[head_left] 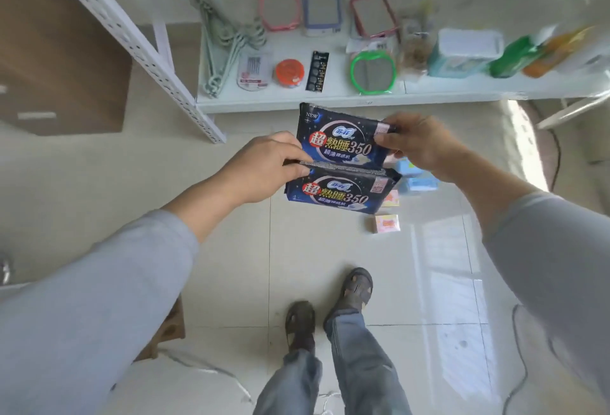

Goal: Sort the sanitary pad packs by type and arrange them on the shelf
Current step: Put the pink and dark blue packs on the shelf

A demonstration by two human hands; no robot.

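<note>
A: Fingers status?

B: My left hand (260,167) pinches the seam where the two dark packs meet, thumb on top, fingers curled under. My right hand (419,144) pinches the right edge of the upper pack (340,139). The lower pack (340,195) hangs just below it, touching edge to edge. Both are mid-frame, in the air, in front of the shelf (297,102).

A: Same type?

B: Same print on both, so I'd call that pair sorted. Not placed yet.

A: What's left?

B: More on the floor right of centre: blue packs (417,177) half hidden behind my right hand, two small pink packs (388,223) below them. No pad packs that I can identify on the shelf. My read: early stage, most of the job ahead.

A: Shelf state?

B: White board across the upper frame, crowded. Green hangers (227,41) on the left, an orange tin (288,73), framed mirrors (373,71) in the middle, wipes tub (462,51) and green and orange bags to the right, blurred. Placing will need a gap found.

A: Room?

B: Pale glossy floor tiles (330,249), brown cabinet (59,51) upper left, a cable along the right edge. My feet are at bottom centre.
</note>
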